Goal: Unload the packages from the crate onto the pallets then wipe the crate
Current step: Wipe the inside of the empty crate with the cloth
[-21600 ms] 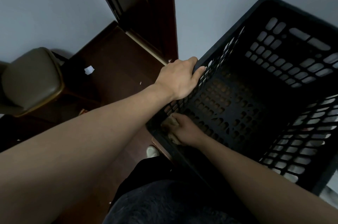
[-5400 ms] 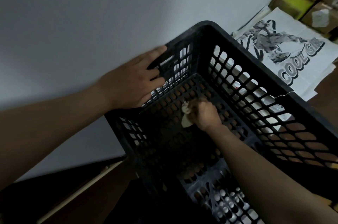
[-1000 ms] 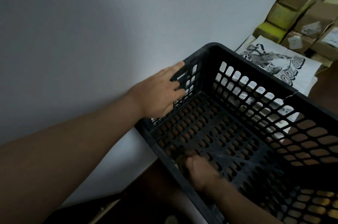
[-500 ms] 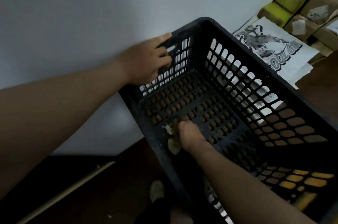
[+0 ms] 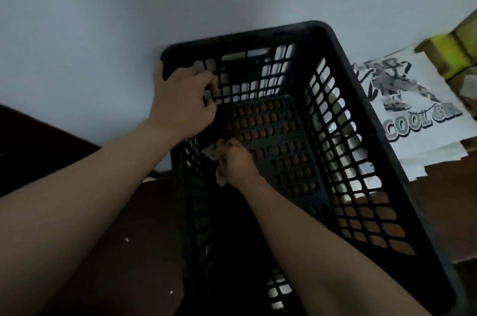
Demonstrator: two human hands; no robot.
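A black perforated plastic crate [image 5: 348,78] stands against the pale wall, with no packages inside it. My left hand [image 5: 180,101] grips the crate's far left corner, thumb outside the rim and fingers hooked into the wall's holes. My right hand [image 5: 238,163] is down inside the crate near its left wall, clutching a crumpled beige cloth [image 5: 219,158] against the slotted floor. Part of the cloth is hidden under my fingers.
A white bag printed with a figure and "COOL" lettering [image 5: 423,119] lies right of the crate. Yellow-green and brown cartons [image 5: 454,47] sit behind it at the far right. Dark brown floor [image 5: 129,251] spreads to the left of the crate.
The view has swung so the crate looks more upright. My left hand has curled tighter over the corner. My right hand with the cloth has moved further along the crate floor, towards the far wall.
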